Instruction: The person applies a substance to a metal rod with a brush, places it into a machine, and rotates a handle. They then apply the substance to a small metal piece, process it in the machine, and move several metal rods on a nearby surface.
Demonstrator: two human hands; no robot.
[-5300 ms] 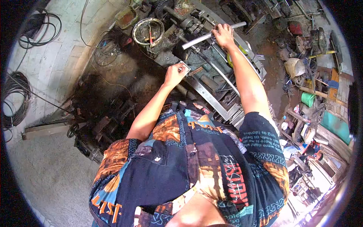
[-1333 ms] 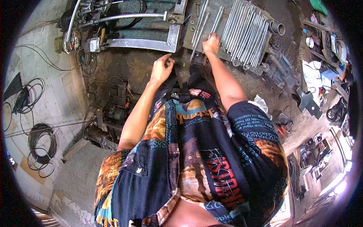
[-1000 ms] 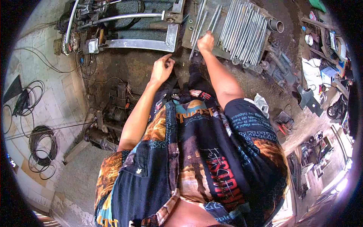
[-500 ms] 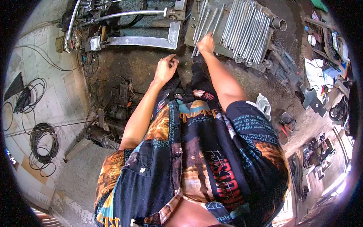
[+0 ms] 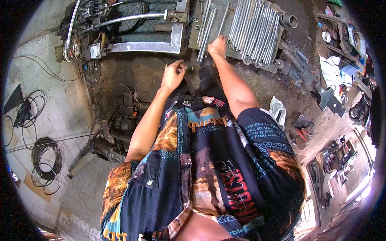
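My right hand [image 5: 217,47] is closed at the near end of a single metal rod [image 5: 224,19], which lies on the flat metal plate [image 5: 219,31]. To its left, several similar rods [image 5: 206,30] lie side by side, their ends jutting past the plate's near edge. On its right is a wide row of many more rods [image 5: 255,32]. My left hand [image 5: 173,76] hovers in front of my body, off the plate, fingers curled together. Whatever those fingers hold, if anything, is too small to tell.
A metal frame [image 5: 140,47] with a curved bar stands at the upper left. Small ring-like pieces [image 5: 197,27] lie on the plate's left edge, and a short pipe piece [image 5: 288,20] beyond its right. Coiled cable [image 5: 46,158] lies far left; assorted tools and scrap line the right.
The view has shifted slightly. A rod that lay between the left group and the single rod now lies with the left group. My right hand has moved slightly right over the plate.
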